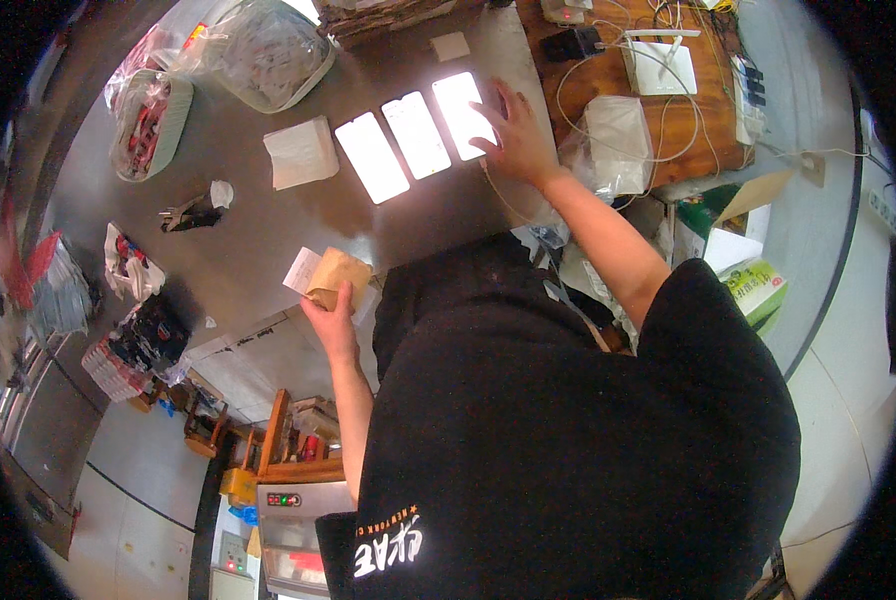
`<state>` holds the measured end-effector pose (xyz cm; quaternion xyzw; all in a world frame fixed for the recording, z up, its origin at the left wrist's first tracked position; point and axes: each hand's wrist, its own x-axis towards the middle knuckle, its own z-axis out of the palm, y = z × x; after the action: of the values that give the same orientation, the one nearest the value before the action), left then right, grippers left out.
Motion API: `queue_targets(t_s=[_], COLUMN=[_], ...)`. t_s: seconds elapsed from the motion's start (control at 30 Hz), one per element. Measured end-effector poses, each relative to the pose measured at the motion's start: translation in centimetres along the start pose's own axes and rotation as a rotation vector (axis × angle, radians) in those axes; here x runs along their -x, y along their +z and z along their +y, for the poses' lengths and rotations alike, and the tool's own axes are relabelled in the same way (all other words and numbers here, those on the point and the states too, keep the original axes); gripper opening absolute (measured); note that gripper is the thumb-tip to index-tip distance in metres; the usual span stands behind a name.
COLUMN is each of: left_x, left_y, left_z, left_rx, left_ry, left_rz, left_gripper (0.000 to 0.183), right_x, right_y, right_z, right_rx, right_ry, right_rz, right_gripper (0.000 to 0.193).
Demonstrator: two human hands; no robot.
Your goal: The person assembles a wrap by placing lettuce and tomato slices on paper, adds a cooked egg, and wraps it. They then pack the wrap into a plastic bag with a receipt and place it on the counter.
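Observation:
Three phones with glowing white screens lie in a slanted row on the metal table point(268, 240): a left phone point(372, 158), a middle phone point(416, 136) and a right phone point(464, 112). Over the right phone's right edge rests my right hand point(520, 140), its fingers spread and nothing held. Whether its fingertips press the screen I cannot tell. At the table's near edge my left hand point(333, 325) is closed on a small brown paper packet point(340, 274), thumb on top. A white paper slip point(301, 270) sticks out beside the packet. To the left of the phones lie stacked white papers point(301, 153).
Plastic-lined tubs point(273, 60) stand at the back left, with a smaller basket point(153, 125) beside them. A dark tool-like item point(193, 213) lies on the left. On the right, a wooden table point(593, 85) carries a white router point(662, 66), cables and a white bag point(618, 145).

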<state>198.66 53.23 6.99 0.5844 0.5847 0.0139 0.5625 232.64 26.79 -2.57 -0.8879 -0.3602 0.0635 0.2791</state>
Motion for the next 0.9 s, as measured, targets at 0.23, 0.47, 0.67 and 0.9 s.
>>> queue_targets(t_s=[0.23,0.47,0.67,0.9], left_x=[-3.9,-9.3,-7.6,1.3], left_y=[-0.1,-3.5,-8.5,-11.5], left_z=[0.7,2.1,6.0,11.9], left_rx=[0.047,-0.152,-0.068,0.599], left_ry=[0.197,0.421,0.533,0.473], left_rz=[0.047,0.252,0.444,-0.191], left_gripper=[0.075,0.067,0.027,0.047], right_x=[1.5,7.7,3.3,-5.5], right_y=[-1.7,-3.6,-2.5,-0.7], right_z=[-1.3,-7.1,-16.9,-35.5], right_rx=[0.19,-0.022,-0.437,-1.152], right_ry=[-0.063,0.105,0.018,-0.122], right_rz=[-0.109,-0.149,-0.057,-0.774], right_gripper=[0.063,0.048,0.035,0.035])
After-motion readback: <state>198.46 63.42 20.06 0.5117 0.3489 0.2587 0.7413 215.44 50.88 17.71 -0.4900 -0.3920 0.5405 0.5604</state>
